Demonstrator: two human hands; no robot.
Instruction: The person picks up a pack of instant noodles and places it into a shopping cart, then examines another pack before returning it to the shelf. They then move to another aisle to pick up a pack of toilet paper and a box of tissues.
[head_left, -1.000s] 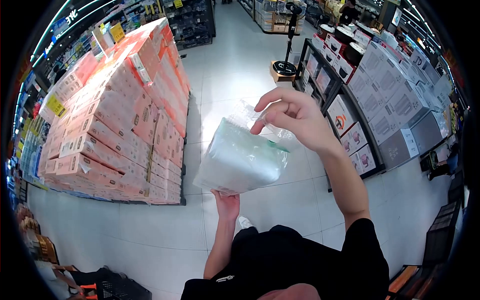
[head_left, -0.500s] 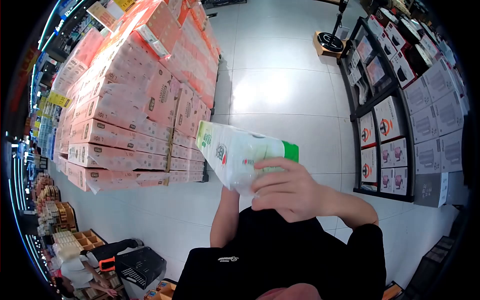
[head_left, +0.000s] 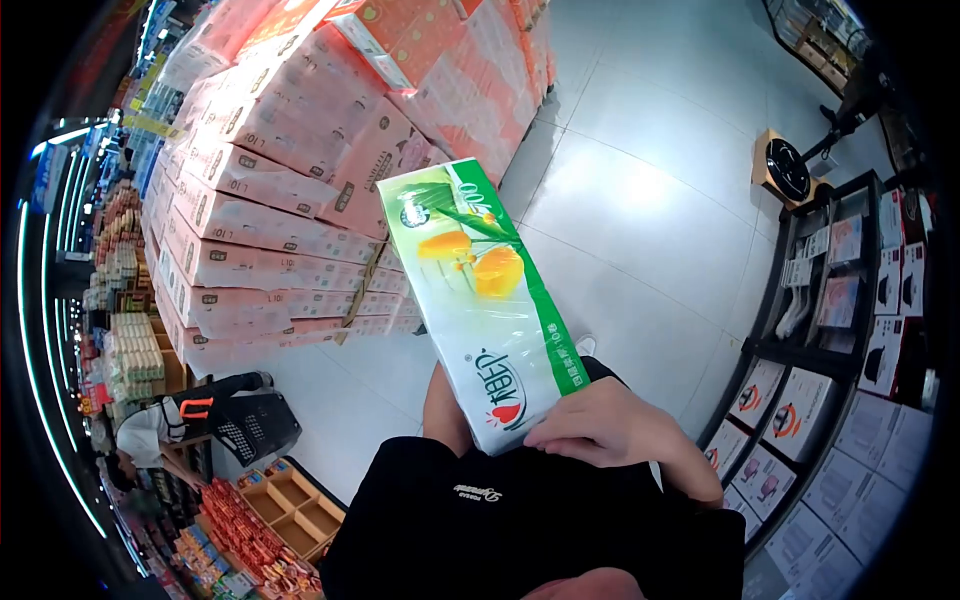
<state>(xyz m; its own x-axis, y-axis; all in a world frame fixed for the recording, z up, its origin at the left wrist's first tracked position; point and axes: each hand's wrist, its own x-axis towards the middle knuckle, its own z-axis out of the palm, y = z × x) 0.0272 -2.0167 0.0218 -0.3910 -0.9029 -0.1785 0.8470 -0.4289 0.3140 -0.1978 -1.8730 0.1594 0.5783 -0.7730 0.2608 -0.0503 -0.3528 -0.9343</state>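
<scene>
A long white and green toilet paper pack point(head_left: 485, 320) with yellow tulips on its front is held up in front of my chest, tilted with its top towards the upper left. My right hand point(head_left: 605, 425) is closed on its lower right corner, fingers bent over the edge. My left forearm point(head_left: 446, 415) rises behind the pack's lower left side. The left hand itself is hidden by the pack, so its fingers do not show.
A tall stack of pink tissue packs point(head_left: 270, 220) stands on the left. Black shelves point(head_left: 840, 330) with boxed goods line the right. At lower left, a person point(head_left: 150, 435) is beside a black basket point(head_left: 255, 425) and a wooden snack display point(head_left: 295, 505). Pale floor tiles point(head_left: 640, 180) run between.
The pack has turned so its tulip front faces me. My right hand has moved lower, to the pack's bottom corner. The view has swung, shifting the pink stack and shelves.
</scene>
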